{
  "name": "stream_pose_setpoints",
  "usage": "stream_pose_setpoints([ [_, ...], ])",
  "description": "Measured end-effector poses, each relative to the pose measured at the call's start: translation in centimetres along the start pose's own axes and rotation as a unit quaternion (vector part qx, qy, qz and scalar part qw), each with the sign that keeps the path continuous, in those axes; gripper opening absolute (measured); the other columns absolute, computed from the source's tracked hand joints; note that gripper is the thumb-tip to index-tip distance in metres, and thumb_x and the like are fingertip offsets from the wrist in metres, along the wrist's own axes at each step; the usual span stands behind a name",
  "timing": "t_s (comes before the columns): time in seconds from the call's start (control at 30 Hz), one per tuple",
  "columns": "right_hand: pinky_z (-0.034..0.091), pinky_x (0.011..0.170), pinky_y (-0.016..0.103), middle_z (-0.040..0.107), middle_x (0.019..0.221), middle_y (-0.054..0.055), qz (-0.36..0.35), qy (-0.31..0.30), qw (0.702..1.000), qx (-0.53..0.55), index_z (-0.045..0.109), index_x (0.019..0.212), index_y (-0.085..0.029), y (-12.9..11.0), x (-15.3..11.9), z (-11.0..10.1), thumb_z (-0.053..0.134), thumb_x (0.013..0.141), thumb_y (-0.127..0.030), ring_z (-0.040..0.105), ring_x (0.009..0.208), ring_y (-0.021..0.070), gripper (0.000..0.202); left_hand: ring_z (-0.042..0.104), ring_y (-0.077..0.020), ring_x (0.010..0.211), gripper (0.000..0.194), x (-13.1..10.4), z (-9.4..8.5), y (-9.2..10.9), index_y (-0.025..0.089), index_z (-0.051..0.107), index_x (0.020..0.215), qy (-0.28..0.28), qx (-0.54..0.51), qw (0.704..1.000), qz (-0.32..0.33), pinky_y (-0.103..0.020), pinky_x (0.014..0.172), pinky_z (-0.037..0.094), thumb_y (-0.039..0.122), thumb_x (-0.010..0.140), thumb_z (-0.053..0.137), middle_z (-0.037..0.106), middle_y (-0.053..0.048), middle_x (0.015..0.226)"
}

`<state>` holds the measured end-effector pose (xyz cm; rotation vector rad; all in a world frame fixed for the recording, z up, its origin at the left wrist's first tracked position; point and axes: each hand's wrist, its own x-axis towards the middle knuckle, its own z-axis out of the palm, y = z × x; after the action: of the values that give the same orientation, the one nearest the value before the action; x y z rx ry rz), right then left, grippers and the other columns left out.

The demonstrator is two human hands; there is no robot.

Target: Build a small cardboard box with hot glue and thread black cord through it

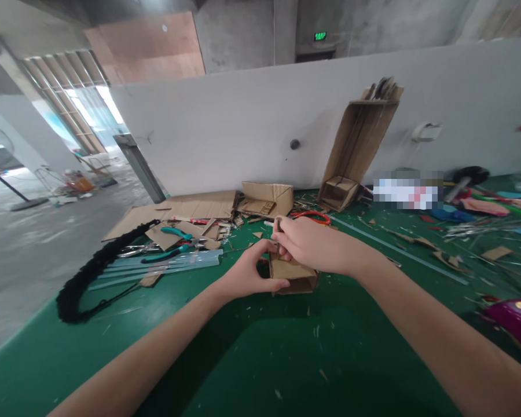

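Note:
A small open-ended cardboard box (293, 270) rests on the green table (260, 359) at the middle of the view. My left hand (254, 272) grips its left side, thumb along the near edge and fingers at the back corner. Over the box's far left part, my right hand (301, 240) is closed on a small brown cardboard piece (278, 227), which stands upright near the box's top. A whitish tip shows just left of that piece; what it belongs to is unclear. The right fingertips are partly hidden behind the knuckles.
Cardboard sheets (200, 205), teal-handled pliers (176, 233), clear glue sticks (191, 262) and a black fuzzy strip (91, 275) lie left. A tall cardboard structure (356, 145) leans on the white wall (243, 127). Scraps and a magenta object (514, 321) lie right.

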<state>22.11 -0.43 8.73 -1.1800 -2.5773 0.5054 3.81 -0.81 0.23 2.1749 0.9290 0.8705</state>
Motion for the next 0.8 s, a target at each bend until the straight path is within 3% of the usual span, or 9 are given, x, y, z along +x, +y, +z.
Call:
stream_pose_setpoints([
  [0.53, 0.038, 0.056, 0.029, 0.068, 0.067, 0.004, -0.019, 0.016, 0.997, 0.069, 0.052, 0.082, -0.017, 0.24, 0.14, -0.02, 0.04, 0.091, -0.032, 0.06, 0.059, 0.0141, 0.021, 0.055, -0.0221, 0.106, 0.045, 0.03, 0.35, -0.35, 0.019, 0.053, 0.109, 0.012, -0.01, 0.999, 0.028, -0.035, 0.09, 0.048, 0.036, 0.071, 0.072, 0.057, -0.007, 0.116],
  [0.8, 0.043, 0.058, 0.029, 0.069, 0.073, 0.006, -0.019, -0.024, 0.995, 0.097, 0.049, 0.081, -0.018, 0.29, 0.02, -0.58, 0.039, 0.09, -0.029, 0.064, 0.065, 0.016, 0.017, 0.053, -0.0225, 0.108, 0.049, -0.05, 0.33, -0.17, 0.02, 0.051, 0.11, 0.008, -0.018, 1.0, 0.01, -0.036, 0.09, 0.047, 0.035, 0.07, 0.073, 0.056, -0.008, 0.116],
])
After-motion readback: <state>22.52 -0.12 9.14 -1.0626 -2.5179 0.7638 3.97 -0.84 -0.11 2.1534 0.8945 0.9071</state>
